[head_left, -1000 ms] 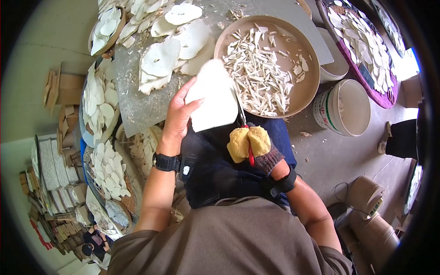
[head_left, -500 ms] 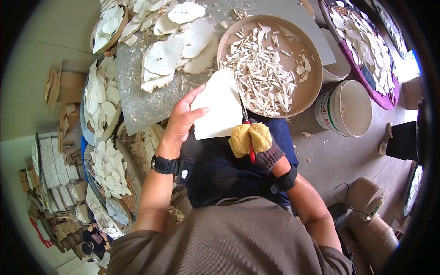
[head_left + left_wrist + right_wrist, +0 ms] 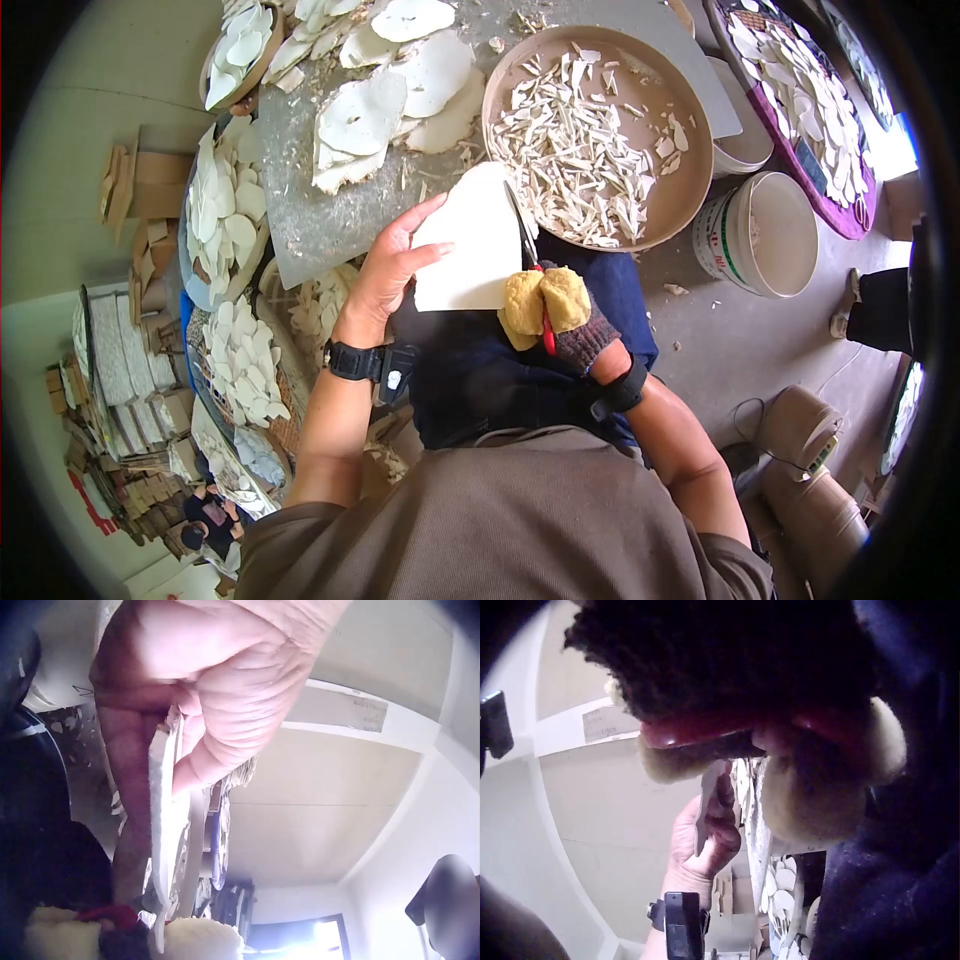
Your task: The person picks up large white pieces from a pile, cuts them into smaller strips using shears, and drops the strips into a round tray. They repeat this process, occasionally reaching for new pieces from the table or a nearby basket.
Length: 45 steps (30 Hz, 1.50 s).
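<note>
Head view. The left hand (image 3: 385, 265) pinches a white sheet (image 3: 460, 245) by its left side, thumb on the upper face and the remaining fingers largely hidden behind; this hold presumably leaves the opposite side free for the blades. The gloved right hand (image 3: 585, 340) grips scissors (image 3: 548, 328) by their red handles, the blades along the sheet's right edge. Yellow padding (image 3: 565, 298) bulges about the handles, probably to cushion the grip; it hides much of the fingers, whose exact placement cannot be told. The sheet is held up over the lap, near the worktop (image 3: 290, 225), whose near edge it partly overlaps in view. A round tray (image 3: 685, 190) of pale strips (image 3: 570, 150) projects past that near edge, towards the right corner; its rim lies just beside the blades, a position suited to catching small pieces. Stacked white pieces (image 3: 360, 115) lie nearer the worktop's left edge, apparently within the left hand's reach.

Left wrist view. The sheet appears nearly edge-on between thumb and fingers, a flat pinch that likely steadies it without folding. The padding shows at the lower border.

Right wrist view. The dark glove and red handles fill the foreground; beyond them, the left hand clasps the sheet.
</note>
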### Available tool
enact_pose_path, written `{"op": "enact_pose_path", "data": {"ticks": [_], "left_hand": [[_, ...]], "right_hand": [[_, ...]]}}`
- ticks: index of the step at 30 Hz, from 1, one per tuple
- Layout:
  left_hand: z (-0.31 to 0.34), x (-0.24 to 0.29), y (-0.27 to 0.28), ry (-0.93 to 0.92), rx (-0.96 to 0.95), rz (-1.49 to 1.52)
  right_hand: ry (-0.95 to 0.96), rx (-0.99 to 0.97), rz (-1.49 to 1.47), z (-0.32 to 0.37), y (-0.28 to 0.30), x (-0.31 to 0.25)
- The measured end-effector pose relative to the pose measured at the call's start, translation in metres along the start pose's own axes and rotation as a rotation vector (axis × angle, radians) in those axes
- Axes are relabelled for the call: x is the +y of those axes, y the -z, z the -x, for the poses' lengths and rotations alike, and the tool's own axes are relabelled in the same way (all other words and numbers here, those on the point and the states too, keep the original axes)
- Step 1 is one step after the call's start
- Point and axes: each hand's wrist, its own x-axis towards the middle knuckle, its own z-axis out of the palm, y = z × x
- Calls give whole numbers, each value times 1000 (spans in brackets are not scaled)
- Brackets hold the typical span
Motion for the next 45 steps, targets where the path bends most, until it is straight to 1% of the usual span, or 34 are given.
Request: {"op": "enact_pose_path", "data": {"ticks": [2,5,8,11,13,15,16,17,19,20,22,23,24,25,26,27,28,29,30,31,32,33,34,35,36,37,38,39,41,43,45], "left_hand": [[3,2,2,23,-2,15],[9,0,5,55,-43,9],[15,-4,6,77,-49,1],[18,-9,12,112,-57,5],[18,-7,16,119,-73,-8],[16,0,19,103,-93,-38],[14,0,23,93,-121,-40],[12,1,26,92,-159,-57],[10,10,29,94,-229,-91],[10,14,29,131,-271,-67],[11,20,28,167,-285,-60],[10,21,26,183,-298,-58],[10,18,24,169,-256,-49],[13,20,24,238,-245,-130],[18,25,25,305,-237,-211],[22,28,26,371,-231,-294],[26,26,26,301,-223,-263],[27,22,23,189,-90,-198],[26,16,21,76,43,-132],[23,11,21,-40,176,-66],[15,3,18,-211,390,46],[8,-8,29,-295,505,-19],[2,-12,21,-427,587,61],[-5,-19,7,-556,666,147],[-9,-27,1,-624,634,94],[-13,-26,-12,-687,630,21],[-13,-25,-24,-646,614,3],[-11,-18,-36,-604,600,-15],[-18,-17,-36,-572,563,51],[-22,-13,-35,-532,499,62],[-23,-5,-32,-480,403,20]], "right_hand": [[160,-14,361,-3,1,-8],[272,-44,507,-4,1,-2],[304,-76,538,-7,2,0],[309,23,567,-3,-1,1],[257,10,436,-3,-2,2],[114,42,217,-3,-4,18],[-7,78,62,-4,-11,33],[22,67,95,1,-10,46],[157,14,334,-3,-5,28],[196,-6,395,-5,-6,28],[26,95,61,1,-7,50],[-115,218,-249,8,-13,80],[-117,249,-254,7,-11,79],[-118,280,-259,7,-9,79],[16,217,40,10,2,77],[28,190,97,8,7,70],[41,164,154,6,12,62],[56,138,210,4,17,55],[-68,133,83,9,20,57],[-81,109,39,8,20,47],[-77,78,8,4,17,37],[-68,58,-4,0,14,25],[-51,48,-15,-1,10,16],[133,25,214,-5,9,13],[321,45,439,-8,8,11],[214,25,335,-8,7,12],[106,4,229,-5,6,15],[131,2,288,-4,7,15],[183,2,405,-3,10,13],[313,52,541,-5,13,0],[74,32,106,-4,15,0]]}}
